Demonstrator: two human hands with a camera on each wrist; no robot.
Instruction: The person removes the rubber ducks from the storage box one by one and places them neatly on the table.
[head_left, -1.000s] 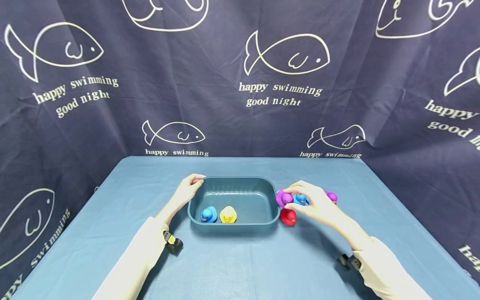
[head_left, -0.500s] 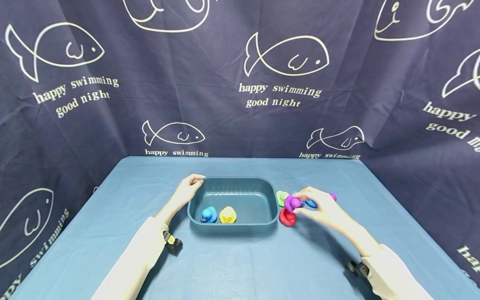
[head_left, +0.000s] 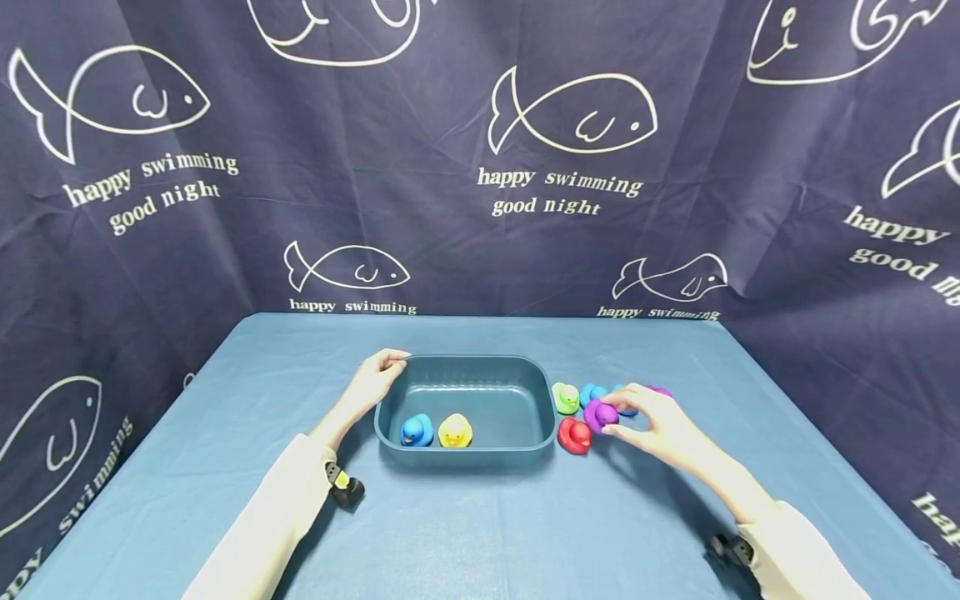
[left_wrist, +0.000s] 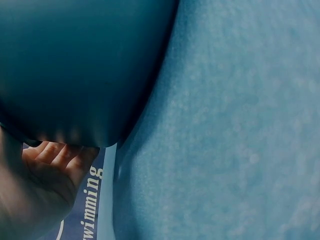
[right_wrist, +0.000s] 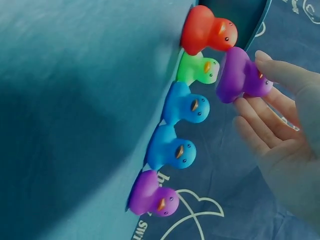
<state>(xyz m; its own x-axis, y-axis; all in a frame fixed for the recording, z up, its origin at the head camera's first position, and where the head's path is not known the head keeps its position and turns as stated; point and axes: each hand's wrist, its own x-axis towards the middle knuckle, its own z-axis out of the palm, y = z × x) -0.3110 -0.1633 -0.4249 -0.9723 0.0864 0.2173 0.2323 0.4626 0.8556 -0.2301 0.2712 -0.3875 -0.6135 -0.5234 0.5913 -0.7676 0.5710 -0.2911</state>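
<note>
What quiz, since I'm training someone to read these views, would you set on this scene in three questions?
1. How many ducks are in the tub?
2. True or false: the left hand holds a duck.
3. The right hand pinches: a) the red duck; b) a purple duck; c) the green duck.

Key:
1. Two: a blue duck and the yellow duck.
2. False; it holds the tub's rim.
3. b.

The head view looks forward and down from behind the left hand [head_left: 371, 380] and right hand [head_left: 654, 422], farthest off. Up close, the left wrist view faces the box [left_wrist: 85, 75], the right the ducks [right_wrist: 176, 103], each shared with the head view.
</note>
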